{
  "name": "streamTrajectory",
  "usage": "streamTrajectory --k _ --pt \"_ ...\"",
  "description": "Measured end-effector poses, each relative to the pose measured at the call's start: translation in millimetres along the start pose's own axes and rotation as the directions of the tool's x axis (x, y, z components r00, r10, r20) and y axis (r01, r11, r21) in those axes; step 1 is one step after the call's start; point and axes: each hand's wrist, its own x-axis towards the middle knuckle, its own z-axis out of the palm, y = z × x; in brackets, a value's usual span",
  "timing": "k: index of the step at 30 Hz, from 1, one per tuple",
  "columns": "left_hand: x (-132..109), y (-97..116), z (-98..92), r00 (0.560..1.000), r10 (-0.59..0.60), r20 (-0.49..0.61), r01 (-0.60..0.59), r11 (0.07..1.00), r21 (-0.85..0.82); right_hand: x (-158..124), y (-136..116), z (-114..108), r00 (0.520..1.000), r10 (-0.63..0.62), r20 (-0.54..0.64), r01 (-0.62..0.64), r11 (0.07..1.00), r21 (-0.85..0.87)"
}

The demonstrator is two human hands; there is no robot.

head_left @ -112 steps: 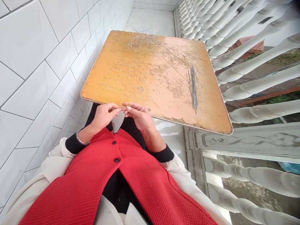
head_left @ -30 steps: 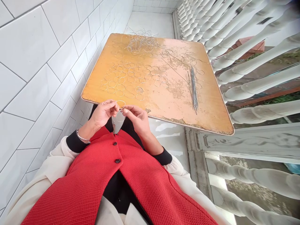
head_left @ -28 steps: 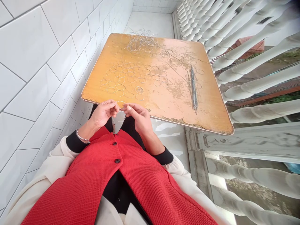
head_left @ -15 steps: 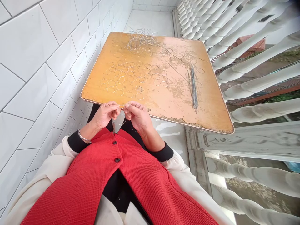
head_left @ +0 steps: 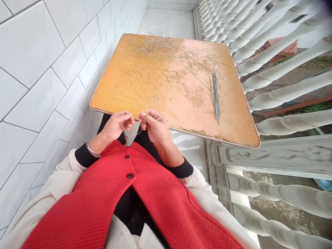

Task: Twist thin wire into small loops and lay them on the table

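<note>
My left hand [head_left: 117, 123] and my right hand [head_left: 153, 126] meet at the near edge of a worn orange table [head_left: 238, 114]. Between their fingertips they pinch a thin wire bent into a loop [head_left: 136, 130], which hangs down below the thumbs. Just beyond the hands, several finished wire rings [head_left: 141, 84] lie in rows on the left half of the table. A bundle of straight wire pieces [head_left: 215, 95] lies on the right half. A tangled heap of wire [head_left: 158, 43] sits at the far edge.
A white tiled wall [head_left: 38, 69] runs close along the left. White balusters [head_left: 272, 52] line the right side, close to the table. A few loose wires and rings [head_left: 199, 62] are scattered at the table's far right.
The wire went from nearly straight between my fingertips to a loop hanging below them. Both hands stayed at the table's near edge and drew slightly closer together.
</note>
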Motion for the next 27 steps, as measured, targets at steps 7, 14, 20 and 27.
streamTrajectory --k 7,14,20,27 --pt "-0.2 2.0 -0.5 0.998 0.021 -0.055 -0.021 1.000 0.002 2.8 1.9 -5.7 1.000 -0.009 -0.015 0.009 1.000 -0.030" --pt "-2.0 -3.8 -4.3 0.986 0.131 -0.099 -0.102 0.961 0.258 9.3 5.2 -10.8 0.994 0.103 -0.048 -0.098 0.991 0.088" --pt "-0.7 -8.3 -4.1 0.997 0.055 -0.053 -0.029 0.912 0.408 11.2 7.7 -13.7 0.979 0.203 -0.006 -0.198 0.961 0.191" --pt "-0.4 -6.5 2.8 0.995 0.063 -0.077 -0.022 0.894 0.447 9.5 8.8 -13.2 0.991 0.135 -0.011 -0.134 0.986 0.097"
